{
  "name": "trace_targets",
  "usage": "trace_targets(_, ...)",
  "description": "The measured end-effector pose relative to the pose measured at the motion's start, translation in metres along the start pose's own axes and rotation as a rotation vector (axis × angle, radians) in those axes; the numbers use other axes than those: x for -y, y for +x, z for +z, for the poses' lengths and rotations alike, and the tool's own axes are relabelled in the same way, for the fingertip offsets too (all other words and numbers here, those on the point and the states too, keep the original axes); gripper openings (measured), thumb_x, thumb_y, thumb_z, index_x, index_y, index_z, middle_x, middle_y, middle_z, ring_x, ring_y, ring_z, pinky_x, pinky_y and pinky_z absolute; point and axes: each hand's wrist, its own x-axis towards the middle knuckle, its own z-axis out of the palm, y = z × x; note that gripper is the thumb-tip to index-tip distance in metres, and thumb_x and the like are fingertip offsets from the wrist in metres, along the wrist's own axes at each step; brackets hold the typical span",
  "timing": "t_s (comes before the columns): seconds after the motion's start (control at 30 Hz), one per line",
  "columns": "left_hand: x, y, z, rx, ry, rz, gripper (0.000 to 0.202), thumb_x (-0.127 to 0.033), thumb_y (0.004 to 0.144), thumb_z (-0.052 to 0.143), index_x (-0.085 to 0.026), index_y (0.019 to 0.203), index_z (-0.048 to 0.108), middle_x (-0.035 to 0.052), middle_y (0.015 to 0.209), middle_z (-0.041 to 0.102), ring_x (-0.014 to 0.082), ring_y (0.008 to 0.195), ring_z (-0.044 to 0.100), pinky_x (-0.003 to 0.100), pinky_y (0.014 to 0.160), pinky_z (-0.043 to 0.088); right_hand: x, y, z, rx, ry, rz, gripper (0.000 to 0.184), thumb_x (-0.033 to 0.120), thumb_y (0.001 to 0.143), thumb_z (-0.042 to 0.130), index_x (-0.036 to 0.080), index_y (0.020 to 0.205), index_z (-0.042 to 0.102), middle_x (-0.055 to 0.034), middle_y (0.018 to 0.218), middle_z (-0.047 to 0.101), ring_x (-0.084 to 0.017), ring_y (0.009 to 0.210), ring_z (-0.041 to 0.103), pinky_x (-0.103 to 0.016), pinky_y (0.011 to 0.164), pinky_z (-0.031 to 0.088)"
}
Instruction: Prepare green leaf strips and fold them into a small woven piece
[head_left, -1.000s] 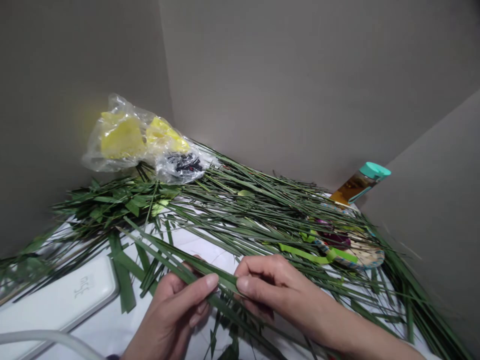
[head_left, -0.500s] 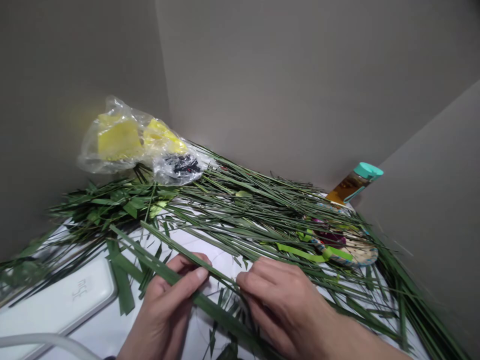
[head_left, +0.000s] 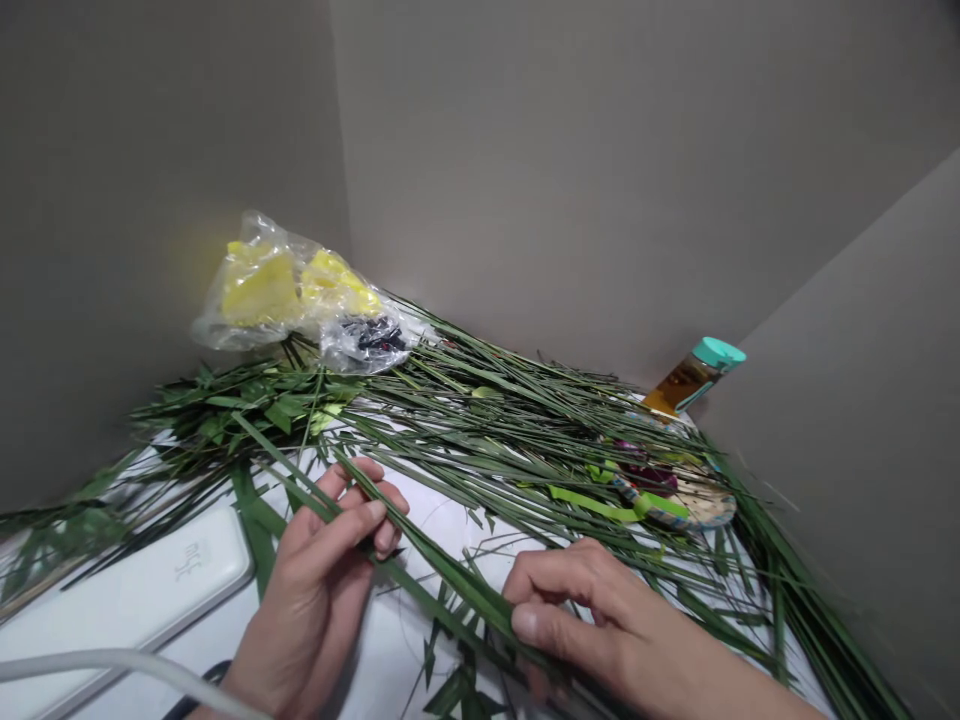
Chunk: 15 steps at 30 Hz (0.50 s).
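Observation:
My left hand [head_left: 322,580] pinches a long green leaf strip [head_left: 435,580] between thumb and fingers near its upper part. My right hand [head_left: 600,620] grips the same strip lower down, thumb on top, at the bottom centre. The strip runs slantwise from upper left to lower right above the white table [head_left: 420,510]. A wide pile of long green leaves [head_left: 495,420] lies behind both hands.
A clear plastic bag with yellow pieces [head_left: 292,290] sits at the back left against the grey wall. A bottle with a teal cap [head_left: 694,372] leans at the right by a patterned plate [head_left: 697,500]. A white flat device [head_left: 127,590] and a cable [head_left: 135,668] lie at the lower left.
My right hand has slid down along the leaf strip toward the lower right, away from my left hand. My left hand has stayed gripping the upper part, shifting slightly up.

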Motion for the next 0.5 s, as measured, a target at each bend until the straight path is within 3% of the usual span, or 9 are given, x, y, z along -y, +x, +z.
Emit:
trace_targets(0.1,-0.002,0.002,0.001,0.049,0.009,0.026,0.015,-0.014,0.069,0.078,-0.019,0.080,0.067,-0.0042,0.077,0.056,0.0086,0.062,0.049,0.015,0.055,0.050,-0.005,-0.002,-0.005,0.126,0.287,0.084,0.025,0.036,0.093,0.052,0.021,0.074,0.052,0.0015,0.064,0.065,-0.012,0.059,0.055,-0.023,0.061,0.041)
trace_targets(0.2,-0.001,0.005,0.000,0.034,0.021,-0.016,0.018,-0.008,0.066,0.077,-0.018,0.076,0.065,-0.0046,0.075,0.054,0.0084,0.058,0.048,0.016,0.051,0.050,-0.009,-0.004,-0.009,0.154,0.272,0.050,0.022,0.033,0.092,0.054,0.020,0.075,0.054,0.0031,0.062,0.061,-0.011,0.056,0.053,-0.022,0.057,0.039)
trace_targets(0.27,0.003,0.008,-0.003,-0.030,0.022,-0.075,0.018,-0.004,0.063,0.074,-0.017,0.072,0.065,-0.0034,0.076,0.055,0.0091,0.057,0.049,0.018,0.048,0.051,-0.011,-0.003,-0.014,0.095,0.074,-0.020,0.026,0.032,0.096,0.051,0.019,0.075,0.059,0.0029,0.064,0.063,-0.011,0.060,0.056,-0.022,0.063,0.041)
trace_targets(0.33,0.009,0.012,-0.008,-0.099,0.018,-0.147,0.017,-0.003,0.063,0.071,-0.016,0.072,0.067,-0.0014,0.077,0.057,0.0111,0.059,0.053,0.019,0.047,0.054,-0.016,0.002,-0.020,-0.044,-0.172,-0.061,0.030,0.030,0.101,0.045,0.019,0.079,0.064,0.0020,0.072,0.066,-0.012,0.067,0.058,-0.023,0.069,0.041)
trace_targets(0.43,0.023,0.019,-0.017,-0.172,0.047,-0.228,0.020,-0.005,0.060,0.076,-0.018,0.074,0.072,0.0011,0.084,0.066,0.0149,0.066,0.062,0.024,0.053,0.062,-0.033,0.022,-0.035,-0.279,-0.582,-0.034,0.026,0.019,0.101,0.042,0.020,0.093,0.066,-0.0004,0.086,0.070,-0.013,0.078,0.062,-0.022,0.073,0.043)
trace_targets(0.5,0.031,0.024,-0.024,-0.191,0.050,-0.270,0.023,-0.008,0.052,0.083,-0.016,0.071,0.074,0.0041,0.093,0.070,0.0211,0.080,0.068,0.029,0.060,0.065,-0.047,0.042,-0.046,-0.361,-0.800,0.010,0.025,0.008,0.095,0.044,0.018,0.098,0.066,-0.0047,0.097,0.071,-0.016,0.088,0.064,-0.024,0.078,0.044)
